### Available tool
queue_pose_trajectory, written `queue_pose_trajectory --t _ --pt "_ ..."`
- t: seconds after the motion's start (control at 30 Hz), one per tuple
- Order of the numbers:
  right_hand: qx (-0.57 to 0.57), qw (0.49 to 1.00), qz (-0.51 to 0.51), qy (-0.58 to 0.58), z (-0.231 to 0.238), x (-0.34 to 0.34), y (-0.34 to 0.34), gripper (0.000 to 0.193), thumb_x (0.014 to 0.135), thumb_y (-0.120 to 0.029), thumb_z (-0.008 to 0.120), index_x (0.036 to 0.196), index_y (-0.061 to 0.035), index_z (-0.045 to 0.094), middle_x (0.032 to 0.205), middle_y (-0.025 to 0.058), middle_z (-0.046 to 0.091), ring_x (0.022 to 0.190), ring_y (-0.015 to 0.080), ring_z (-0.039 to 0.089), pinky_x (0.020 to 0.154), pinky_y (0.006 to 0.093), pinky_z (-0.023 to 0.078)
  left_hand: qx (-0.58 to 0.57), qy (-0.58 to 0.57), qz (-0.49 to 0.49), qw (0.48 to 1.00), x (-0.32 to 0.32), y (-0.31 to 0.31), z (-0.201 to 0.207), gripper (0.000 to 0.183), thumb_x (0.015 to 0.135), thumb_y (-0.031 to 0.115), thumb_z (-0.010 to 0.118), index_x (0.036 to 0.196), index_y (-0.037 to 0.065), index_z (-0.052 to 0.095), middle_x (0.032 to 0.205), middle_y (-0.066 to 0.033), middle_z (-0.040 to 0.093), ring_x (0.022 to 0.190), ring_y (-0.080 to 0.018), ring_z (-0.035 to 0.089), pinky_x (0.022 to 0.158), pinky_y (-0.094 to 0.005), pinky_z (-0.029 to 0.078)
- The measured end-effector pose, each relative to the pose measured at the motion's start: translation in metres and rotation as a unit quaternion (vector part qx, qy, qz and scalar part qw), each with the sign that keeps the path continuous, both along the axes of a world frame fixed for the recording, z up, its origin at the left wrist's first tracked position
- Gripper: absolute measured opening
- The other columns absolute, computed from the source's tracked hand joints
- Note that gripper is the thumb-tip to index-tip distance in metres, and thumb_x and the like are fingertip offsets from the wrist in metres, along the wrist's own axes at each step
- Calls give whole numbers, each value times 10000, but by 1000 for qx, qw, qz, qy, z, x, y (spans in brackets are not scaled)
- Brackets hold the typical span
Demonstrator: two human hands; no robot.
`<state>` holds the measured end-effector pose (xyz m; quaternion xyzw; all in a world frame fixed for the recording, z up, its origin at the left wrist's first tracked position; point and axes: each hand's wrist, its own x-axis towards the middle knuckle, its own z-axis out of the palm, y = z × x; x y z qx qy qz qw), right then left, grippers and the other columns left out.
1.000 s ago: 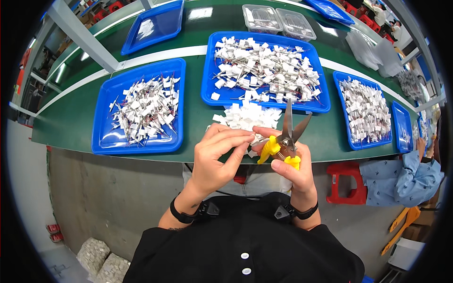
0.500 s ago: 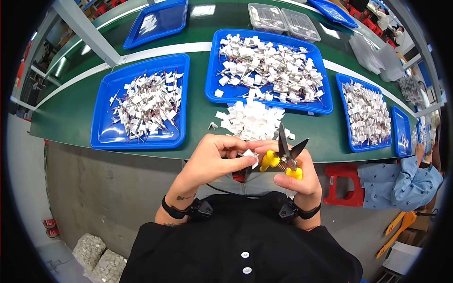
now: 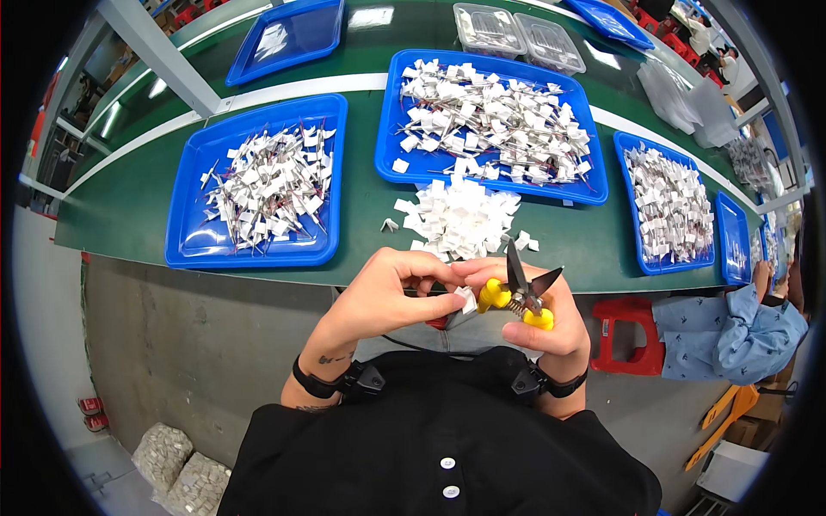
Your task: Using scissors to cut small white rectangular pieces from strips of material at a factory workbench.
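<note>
My left hand (image 3: 391,297) pinches a small part with a white paper-like tab (image 3: 465,299) at its end. The rest of that part is mostly hidden by the fingers. In my right hand (image 3: 555,322) lies a pair of snips (image 3: 525,292) with yellow handles and dark blades, spread apart and pointing away from me. The right fingertips meet the left ones beside the tab. Just beyond the hands, a heap of loose white tabs (image 3: 460,215) covers the table edge. Behind it stands a large blue tray (image 3: 391,163) full of thin wired pieces with white tabs.
More wired pieces fill a blue tray at the left (image 3: 185,228) and one at the right (image 3: 632,176). Clear plastic boxes (image 3: 489,30) stand farther back on the green table (image 3: 361,206). A person in a blue patterned garment (image 3: 718,335) is beside a red stool (image 3: 615,335).
The white tab between my hands has tilted and shifted slightly toward my right hand. The snips have moved a little to the right, their blades still apart.
</note>
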<state>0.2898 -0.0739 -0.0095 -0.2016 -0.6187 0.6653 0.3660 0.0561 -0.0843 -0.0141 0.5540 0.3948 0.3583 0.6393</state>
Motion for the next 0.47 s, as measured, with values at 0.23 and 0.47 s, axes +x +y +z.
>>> queue_pose_trajectory --t 0.23,0.47 --pt "7 996 -29 -81 10 -7 -4 586 628 -195 687 1143 80 633 1244 270 585 1165 344 564 1014 420 394 145 108 10 983 1 -1 1 131 775 74 771 877 1 732 835 -26 670 686 -60 487 610 -216 399" --pt "11 985 -137 -104 12 -9 -14 593 684 -205 682 1225 27 607 1312 243 552 1231 325 515 1023 439 378 102 116 69 986 -1 -1 1 140 790 139 742 866 22 731 737 -26 651 610 -105 460 550 -262 382"
